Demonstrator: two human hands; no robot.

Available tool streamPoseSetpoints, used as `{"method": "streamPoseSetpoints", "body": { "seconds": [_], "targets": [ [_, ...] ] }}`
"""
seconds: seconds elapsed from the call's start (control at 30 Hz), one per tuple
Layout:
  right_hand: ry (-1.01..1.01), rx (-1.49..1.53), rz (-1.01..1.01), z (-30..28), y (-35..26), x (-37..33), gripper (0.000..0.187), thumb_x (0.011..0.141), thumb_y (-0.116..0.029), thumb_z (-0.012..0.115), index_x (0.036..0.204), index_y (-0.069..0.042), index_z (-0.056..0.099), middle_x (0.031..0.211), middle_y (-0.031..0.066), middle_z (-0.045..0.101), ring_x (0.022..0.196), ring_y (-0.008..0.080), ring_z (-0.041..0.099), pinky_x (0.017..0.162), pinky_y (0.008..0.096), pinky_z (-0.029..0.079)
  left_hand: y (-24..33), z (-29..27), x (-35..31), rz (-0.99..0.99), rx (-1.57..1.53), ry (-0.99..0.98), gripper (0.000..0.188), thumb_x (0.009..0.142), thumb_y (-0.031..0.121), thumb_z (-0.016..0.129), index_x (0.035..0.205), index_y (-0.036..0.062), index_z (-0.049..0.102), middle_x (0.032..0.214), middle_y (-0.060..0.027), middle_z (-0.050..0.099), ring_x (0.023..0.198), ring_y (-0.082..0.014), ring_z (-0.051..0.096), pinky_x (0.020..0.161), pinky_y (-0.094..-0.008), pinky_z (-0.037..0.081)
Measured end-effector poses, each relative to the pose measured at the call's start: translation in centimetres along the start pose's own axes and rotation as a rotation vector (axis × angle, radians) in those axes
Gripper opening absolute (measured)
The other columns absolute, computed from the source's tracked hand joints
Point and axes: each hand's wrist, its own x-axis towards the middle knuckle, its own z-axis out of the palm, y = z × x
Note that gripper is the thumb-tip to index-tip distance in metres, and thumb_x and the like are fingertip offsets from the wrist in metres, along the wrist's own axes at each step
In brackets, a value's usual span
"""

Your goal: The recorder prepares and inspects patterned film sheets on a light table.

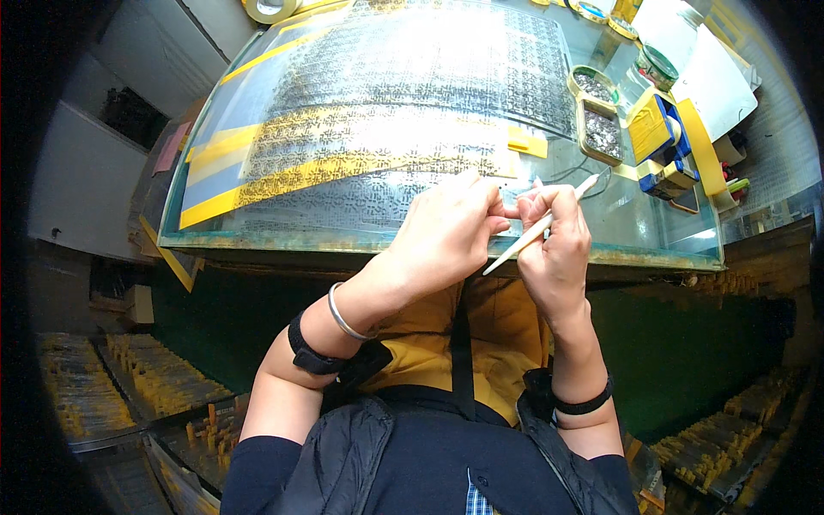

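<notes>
My right hand (556,240) is closed around a slim white stick-like tool (528,246), which slants across the fingers with its tapered end toward me. The tool's far end points up and right; what kind of tip it has cannot be told. Beside it, my left hand (446,221) is closed in a pinch, its fingertips meeting those of the right hand. Anything small between the fingertips is hidden. Both hands are above the near edge of a glass-topped table (635,232). Just beyond them lies a clear sheet (360,193) printed with rows of small dark marks.
More printed sheets (343,77) with yellow border strips (210,208) spread over the table. At right stand a rectangular tin (601,130) of dark bits, a round tin (592,84), a blue-and-yellow tape dispenser (657,129) and a green-lidded jar (657,67). Racks (154,378) flank me below.
</notes>
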Motion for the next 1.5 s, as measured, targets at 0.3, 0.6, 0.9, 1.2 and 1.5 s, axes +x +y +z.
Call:
{"method": "streamPoseSetpoints", "body": {
  "seconds": [0.3,0.6,0.9,1.2,1.5],
  "targets": [
    [-0.015,-0.023,-0.009,0.0,0.3,-0.1,0.018,0.082,0.004,0.065,0.087,-0.003,0.049,0.079,0.0156,0.056,0.073,0.0395,0.057,0.063,0.0475,0.045,-0.1,0.7,-0.5,0.108,-0.015,0.106,0.015,0.081,0.002,0.069,0.086,0.0012,0.054,0.082,-0.0154,0.056,0.077,-0.0360,0.058,0.068,-0.0424,0.047],
    [-0.006,-0.007,-0.022,-0.2,0.0,0.0,0.018,0.082,0.005,0.064,0.087,-0.003,0.049,0.079,0.0150,0.056,0.073,0.0387,0.057,0.062,0.0466,0.045,-0.9,-0.2,0.1,0.114,-0.098,-0.002,0.013,0.081,0.009,0.072,0.085,0.0003,0.063,0.077,-0.0152,0.060,0.073,-0.0329,0.062,0.066,-0.0403,0.049],
    [-0.001,-0.034,-0.038,-0.1,-0.2,-0.2,0.018,0.081,0.005,0.064,0.087,-0.003,0.049,0.079,0.0154,0.056,0.073,0.0392,0.057,0.062,0.0468,0.044,-0.5,0.2,0.0,0.079,-0.033,0.003,0.014,0.083,0.008,0.070,0.087,0.0007,0.058,0.080,-0.0170,0.058,0.078,-0.0351,0.059,0.070,-0.0418,0.048],
    [0.009,0.014,-0.044,-0.4,-0.2,-0.1,0.017,0.081,0.002,0.066,0.087,-0.003,0.051,0.081,0.0144,0.057,0.074,0.0374,0.058,0.064,0.0461,0.047,-0.6,0.6,-0.5,0.152,-0.056,0.097,0.012,0.086,0.008,0.067,0.089,0.0027,0.056,0.080,-0.0167,0.058,0.076,-0.0364,0.058,0.067,-0.0426,0.047],
    [0.526,0.438,0.170,-11.0,4.6,-1.6,0.008,0.100,-0.004,0.053,0.101,-0.003,0.045,0.100,0.0135,0.060,0.084,0.0224,0.068,0.077,0.0326,0.056,-1.4,0.4,-1.3,-0.209,-0.451,0.164,0.003,0.093,-0.001,0.063,0.094,-0.0020,0.059,0.083,-0.0027,0.062,0.074,-0.0061,0.058,0.068,-0.0205,0.048]
  ]
}}
